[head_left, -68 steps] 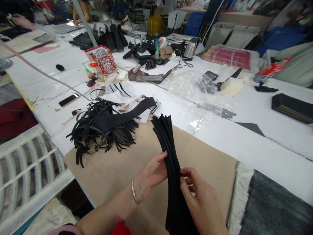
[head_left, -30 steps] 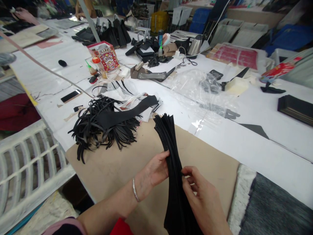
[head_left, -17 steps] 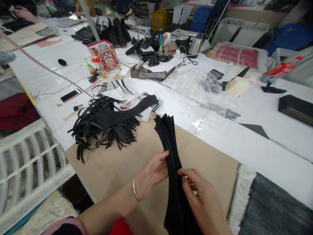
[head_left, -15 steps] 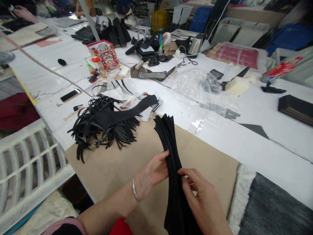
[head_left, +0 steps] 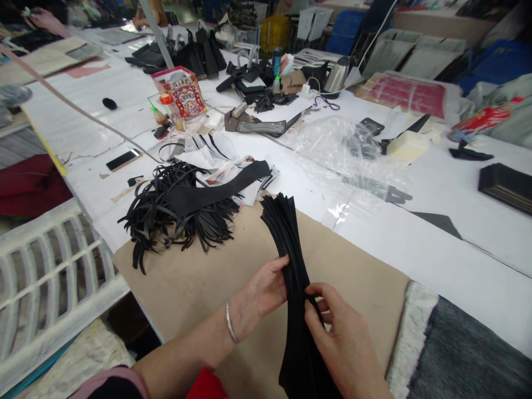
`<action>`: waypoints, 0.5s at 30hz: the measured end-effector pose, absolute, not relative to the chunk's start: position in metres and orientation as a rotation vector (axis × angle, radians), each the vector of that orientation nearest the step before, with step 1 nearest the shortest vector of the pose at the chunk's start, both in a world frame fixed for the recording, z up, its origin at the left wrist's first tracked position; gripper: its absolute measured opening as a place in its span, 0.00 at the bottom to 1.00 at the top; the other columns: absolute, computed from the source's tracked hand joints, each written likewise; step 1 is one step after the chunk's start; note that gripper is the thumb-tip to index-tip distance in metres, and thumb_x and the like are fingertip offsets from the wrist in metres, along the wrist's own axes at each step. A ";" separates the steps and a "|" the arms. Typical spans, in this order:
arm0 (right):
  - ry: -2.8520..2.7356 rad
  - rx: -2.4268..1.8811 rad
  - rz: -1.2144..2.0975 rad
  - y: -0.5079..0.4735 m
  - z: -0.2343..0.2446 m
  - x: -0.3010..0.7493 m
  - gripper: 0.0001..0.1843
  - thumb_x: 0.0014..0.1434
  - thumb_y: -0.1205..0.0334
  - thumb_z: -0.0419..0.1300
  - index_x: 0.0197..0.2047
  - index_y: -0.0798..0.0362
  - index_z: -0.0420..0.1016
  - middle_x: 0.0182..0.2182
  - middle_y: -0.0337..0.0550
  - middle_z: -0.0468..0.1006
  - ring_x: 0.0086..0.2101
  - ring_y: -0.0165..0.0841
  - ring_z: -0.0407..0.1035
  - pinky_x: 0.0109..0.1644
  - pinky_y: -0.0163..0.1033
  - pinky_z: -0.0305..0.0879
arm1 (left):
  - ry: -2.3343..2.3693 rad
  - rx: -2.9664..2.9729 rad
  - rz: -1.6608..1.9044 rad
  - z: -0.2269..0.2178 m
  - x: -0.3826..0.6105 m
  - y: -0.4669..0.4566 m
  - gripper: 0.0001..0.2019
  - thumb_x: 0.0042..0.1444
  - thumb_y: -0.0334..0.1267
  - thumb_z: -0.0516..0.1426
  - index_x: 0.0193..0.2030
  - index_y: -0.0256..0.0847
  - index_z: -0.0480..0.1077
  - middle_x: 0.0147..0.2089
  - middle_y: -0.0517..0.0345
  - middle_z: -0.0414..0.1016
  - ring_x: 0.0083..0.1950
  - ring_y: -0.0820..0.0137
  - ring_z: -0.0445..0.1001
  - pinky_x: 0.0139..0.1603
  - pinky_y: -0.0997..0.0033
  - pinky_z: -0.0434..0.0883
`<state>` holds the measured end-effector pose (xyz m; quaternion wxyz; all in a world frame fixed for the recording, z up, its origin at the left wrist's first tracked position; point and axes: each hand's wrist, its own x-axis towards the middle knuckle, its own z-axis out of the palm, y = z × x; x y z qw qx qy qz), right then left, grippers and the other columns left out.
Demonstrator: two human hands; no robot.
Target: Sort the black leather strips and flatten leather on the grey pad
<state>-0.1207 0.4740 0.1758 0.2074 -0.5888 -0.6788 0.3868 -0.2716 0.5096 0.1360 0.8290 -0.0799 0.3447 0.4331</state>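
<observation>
A long bundle of black strips (head_left: 286, 233) stands fanned above the brown cardboard sheet (head_left: 199, 282) in front of me. My left hand (head_left: 261, 288) grips the bundle's middle from the left, fingers wrapped behind it. My right hand (head_left: 338, 332) pinches the bundle's right edge with thumb and fingertips, just below the left hand's grip. The bundle's lower end hangs down towards me. A loose heap of black strips (head_left: 174, 213) lies on the table to the left of the bundle.
A white slatted crate (head_left: 45, 277) stands at the left off the table edge. A clear plastic bag (head_left: 344, 155), a phone (head_left: 122, 160), a red printed box (head_left: 183, 97) and black leather pieces crowd the white table. A grey mat (head_left: 465, 349) lies at the right.
My right thumb has shifted slightly along the bundle's edge. The view has drifted a little; both hands keep their hold on the bundle.
</observation>
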 end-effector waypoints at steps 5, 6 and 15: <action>-1.809 -1.656 1.211 0.475 0.177 -0.119 0.12 0.62 0.54 0.49 0.43 0.49 0.68 0.30 0.39 0.75 0.28 0.34 0.73 0.29 0.35 0.66 | 0.731 -0.178 0.903 0.134 -0.273 0.509 0.08 0.58 0.36 0.58 0.33 0.33 0.74 0.31 0.52 0.77 0.31 0.69 0.74 0.42 0.70 0.68; -1.809 -1.647 1.232 0.475 0.177 -0.118 0.12 0.62 0.54 0.48 0.43 0.49 0.68 0.29 0.38 0.74 0.27 0.33 0.72 0.30 0.35 0.66 | 0.732 -0.182 0.902 0.134 -0.273 0.509 0.08 0.58 0.36 0.58 0.33 0.32 0.74 0.31 0.52 0.77 0.31 0.69 0.74 0.42 0.70 0.68; -1.899 -1.596 1.205 0.477 0.172 -0.115 0.13 0.63 0.56 0.47 0.41 0.50 0.69 0.30 0.39 0.73 0.30 0.33 0.71 0.30 0.34 0.65 | 0.750 -0.219 0.908 0.129 -0.272 0.509 0.07 0.58 0.35 0.57 0.33 0.33 0.74 0.30 0.54 0.77 0.29 0.70 0.74 0.38 0.71 0.69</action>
